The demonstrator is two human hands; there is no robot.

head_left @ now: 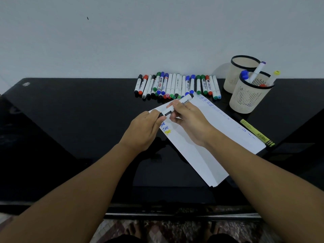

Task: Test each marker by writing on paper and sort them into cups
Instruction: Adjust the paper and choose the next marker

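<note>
A white board marker with black ends (185, 100) is held slantwise over the sheet of paper (206, 137). My right hand (191, 122) grips its barrel. My left hand (145, 128) pinches the black cap at its lower left end. The paper carries blue and yellow scribbles near my left thumb and blue marks along its far edge. A row of several markers (177, 85) lies at the back of the black table. Two cream mesh cups stand at the right: the near cup (249, 100) holds several markers, while I see none in the far cup (235, 74).
A yellow highlighter (256, 133) lies on the table beside the paper's right edge. The glossy black table (73, 120) ends against a pale wall behind the marker row. The table's front edge runs below my forearms.
</note>
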